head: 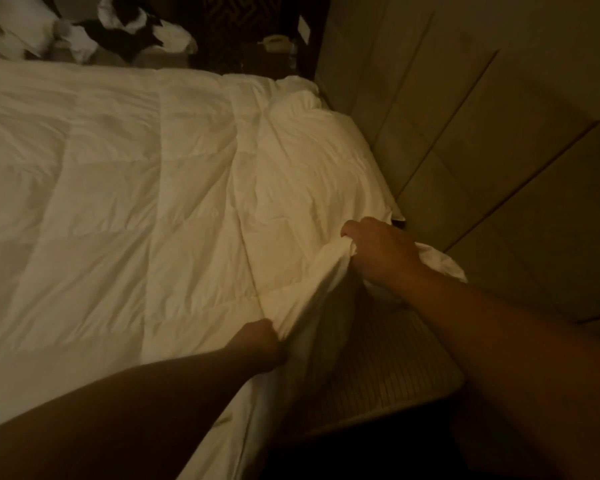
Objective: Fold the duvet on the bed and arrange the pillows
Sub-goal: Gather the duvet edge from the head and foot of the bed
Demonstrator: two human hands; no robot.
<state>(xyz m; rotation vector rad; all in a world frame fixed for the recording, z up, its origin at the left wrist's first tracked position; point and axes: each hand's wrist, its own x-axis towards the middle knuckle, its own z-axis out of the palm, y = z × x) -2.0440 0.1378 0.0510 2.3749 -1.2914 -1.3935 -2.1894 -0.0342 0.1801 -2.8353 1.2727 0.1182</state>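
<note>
A white quilted duvet (125, 188) lies spread over the bed and fills most of the view. My left hand (257, 344) is closed on the duvet's near edge at the bed's side. My right hand (378, 249) grips the same edge closer to the headboard, bunching the fabric and lifting it. Under the raised edge a bare ribbed mattress (388, 368) shows. The duvet's top end is crumpled against the headboard. I cannot pick out any pillow on the bed.
A padded beige headboard (482, 140) runs along the right. White bundles of linen (21, 26) with dark items lie beyond the bed's far side at top left. A small light object (276, 42) sits on a dark surface at the top.
</note>
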